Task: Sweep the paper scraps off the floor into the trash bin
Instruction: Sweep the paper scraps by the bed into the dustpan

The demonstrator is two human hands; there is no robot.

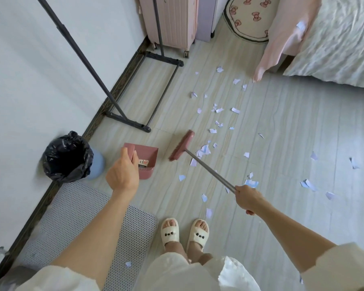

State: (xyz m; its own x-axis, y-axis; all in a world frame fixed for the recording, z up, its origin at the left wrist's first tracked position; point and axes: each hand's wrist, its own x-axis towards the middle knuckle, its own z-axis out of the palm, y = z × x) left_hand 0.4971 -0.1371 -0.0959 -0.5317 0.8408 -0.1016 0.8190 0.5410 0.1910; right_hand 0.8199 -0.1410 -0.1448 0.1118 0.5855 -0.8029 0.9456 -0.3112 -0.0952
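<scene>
Trash bin (72, 158) at left of frame, against wall, on floor (282, 127). Dustpan (144, 159) just right of bin, gripped by left hand (122, 175). Broom head (182, 146) just right of dustpan, at frame centre; handle runs down-right into right hand (248, 199). Paper scraps (204, 151) scattered right of and above broom head, some beside feet. Mat (88, 223) lower left, below bin. Rack (135, 85) upper left along wall. Suitcase (172, 19) top centre. Bed (334, 38) upper right.
</scene>
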